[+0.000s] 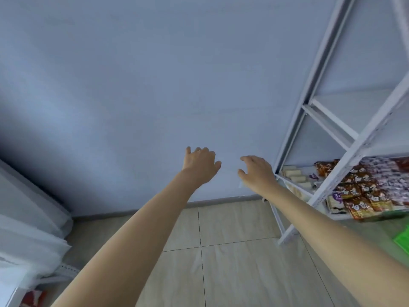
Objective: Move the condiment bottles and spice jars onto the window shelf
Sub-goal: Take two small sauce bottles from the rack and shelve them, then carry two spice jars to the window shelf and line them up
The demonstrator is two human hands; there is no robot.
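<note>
Left hand and right hand outstretched, fingers relaxed, empty, white rack just right

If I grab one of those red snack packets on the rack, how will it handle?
The red snack packets look like soft foil pouches, so probably floppy and light. Their glossy film may be slippery. They lie overlapping at the metal rack's shelf edge, so pulling one could drag its neighbours off.
</note>
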